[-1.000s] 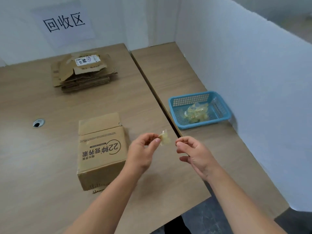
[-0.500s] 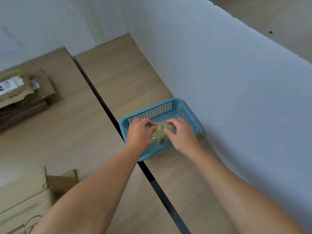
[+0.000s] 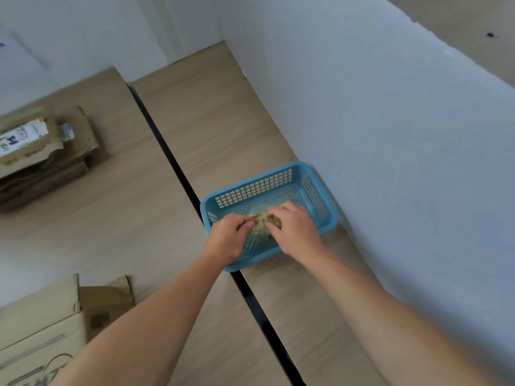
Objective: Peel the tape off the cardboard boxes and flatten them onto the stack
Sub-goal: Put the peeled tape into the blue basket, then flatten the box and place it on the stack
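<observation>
Both my hands reach into a blue plastic basket (image 3: 252, 188) on the right-hand table. My left hand (image 3: 228, 238) has its fingers curled and pinches at a crumpled wad of yellowish tape (image 3: 260, 228) in the basket. My right hand (image 3: 296, 230) curls its fingertips onto the same wad from the other side. A cardboard box (image 3: 36, 327) with open flaps stands at the lower left, partly cut off by the frame edge. The stack of flattened boxes (image 3: 41, 157) lies at the far left.
A dark gap (image 3: 178, 168) separates the two wooden tables. A white partition wall (image 3: 390, 135) runs close along the basket's right side. More white wall closes off the back.
A second ago my hands held a tape piece above the table edge near the box. They have moved into the basket, and the view has swung right. Since half a second ago they have barely shifted.
</observation>
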